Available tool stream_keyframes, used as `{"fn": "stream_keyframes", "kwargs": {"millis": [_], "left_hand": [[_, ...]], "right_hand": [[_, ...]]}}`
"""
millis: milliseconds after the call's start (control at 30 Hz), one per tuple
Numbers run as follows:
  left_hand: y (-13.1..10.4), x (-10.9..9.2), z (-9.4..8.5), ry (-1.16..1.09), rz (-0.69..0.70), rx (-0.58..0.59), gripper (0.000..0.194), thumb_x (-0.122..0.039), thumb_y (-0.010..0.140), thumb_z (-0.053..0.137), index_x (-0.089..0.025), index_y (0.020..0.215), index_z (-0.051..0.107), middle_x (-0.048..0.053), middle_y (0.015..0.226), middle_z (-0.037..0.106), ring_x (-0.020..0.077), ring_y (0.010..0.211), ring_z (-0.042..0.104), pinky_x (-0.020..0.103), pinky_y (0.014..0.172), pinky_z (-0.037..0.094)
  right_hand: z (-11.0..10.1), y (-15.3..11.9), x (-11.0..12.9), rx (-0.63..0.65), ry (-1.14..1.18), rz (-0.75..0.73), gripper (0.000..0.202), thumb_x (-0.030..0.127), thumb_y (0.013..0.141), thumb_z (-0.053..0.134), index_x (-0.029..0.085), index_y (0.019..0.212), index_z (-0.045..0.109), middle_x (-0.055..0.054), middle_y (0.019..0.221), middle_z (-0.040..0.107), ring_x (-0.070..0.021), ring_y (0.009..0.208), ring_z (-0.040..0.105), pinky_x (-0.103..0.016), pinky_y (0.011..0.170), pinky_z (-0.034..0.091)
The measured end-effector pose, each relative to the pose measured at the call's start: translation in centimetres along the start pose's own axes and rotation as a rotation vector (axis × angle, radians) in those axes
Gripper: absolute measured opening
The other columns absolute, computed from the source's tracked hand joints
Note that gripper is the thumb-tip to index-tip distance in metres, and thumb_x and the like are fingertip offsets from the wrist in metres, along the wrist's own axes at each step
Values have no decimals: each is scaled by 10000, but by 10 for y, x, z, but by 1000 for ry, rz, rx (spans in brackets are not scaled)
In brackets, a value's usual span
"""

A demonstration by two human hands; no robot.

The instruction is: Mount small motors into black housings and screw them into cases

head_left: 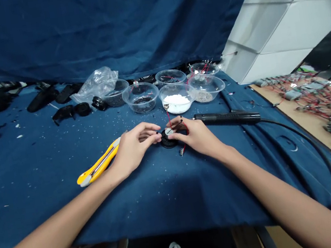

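In the middle of the blue cloth, my right hand (pixel 198 135) grips a small grey-white round part (pixel 169 131) between thumb and fingers. Red and black wires run from this part, one rising to a small metal piece (pixel 166 107), another ending in a little connector (pixel 182 152). A round black housing (pixel 168 142) lies directly under the round part; whether the part is seated in it I cannot tell. Just left of it, my left hand (pixel 136 147) is closed in a pinch, with a tiny black piece (pixel 157 133) at its fingertips.
A yellow utility knife (pixel 99 163) lies beside my left wrist. To the right rests a black corded tool (pixel 229 117). Behind stand several clear bowls, including one of white pellets (pixel 177 102) and one of black bits (pixel 142 101). Wired motors (pixel 306 90) cover a board at right.
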State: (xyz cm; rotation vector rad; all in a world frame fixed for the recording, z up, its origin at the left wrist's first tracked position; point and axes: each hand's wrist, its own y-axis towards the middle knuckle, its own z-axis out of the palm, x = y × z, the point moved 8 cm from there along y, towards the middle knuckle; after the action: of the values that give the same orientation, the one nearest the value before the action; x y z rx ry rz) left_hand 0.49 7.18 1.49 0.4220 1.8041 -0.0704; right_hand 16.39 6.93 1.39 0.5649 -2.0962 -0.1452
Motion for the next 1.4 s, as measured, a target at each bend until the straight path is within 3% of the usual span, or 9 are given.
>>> {"fn": "stream_keyframes", "kwargs": {"millis": [267,500,700,967,1400], "left_hand": [[0,-3,-5,167,92,-37,175,-311,840,659,-176,950,647,27,851,723,157,805,702,285,796,557],[-1,-9,-2,136,93,13,183,-325,784,717,-175,830,623,9,749,709,159,727,697,266,725,551],[-3,-16,-2,384,224,28,145,-328,877,615,-200,873,683,6,831,732,151,772,686,264,762,507],[-2,-17,15,512,465,168,155,-267,933,530,-183,928,660,48,976,658,148,920,609,267,850,455],[3,-12,26,699,489,324,188,-304,959,474,-201,963,631,45,978,593,161,917,548,283,837,417]], "right_hand": [[-1,0,2,3,-8,6,242,215,840,696,195,1054,584,-31,1027,688,-179,917,665,-333,846,521],[-1,0,4,3,-38,4,222,240,843,687,196,1038,590,-41,1024,692,-195,910,669,-346,835,529],[-1,-1,2,-4,-24,-5,230,277,848,671,199,1051,596,-53,1036,688,-205,925,666,-361,847,535],[-1,-1,2,7,14,-4,230,243,837,689,202,1043,595,-29,1036,693,-184,925,671,-327,860,525],[-1,0,-1,18,46,9,234,246,835,683,202,1048,596,-31,1018,694,-191,915,672,-336,850,532]]}}
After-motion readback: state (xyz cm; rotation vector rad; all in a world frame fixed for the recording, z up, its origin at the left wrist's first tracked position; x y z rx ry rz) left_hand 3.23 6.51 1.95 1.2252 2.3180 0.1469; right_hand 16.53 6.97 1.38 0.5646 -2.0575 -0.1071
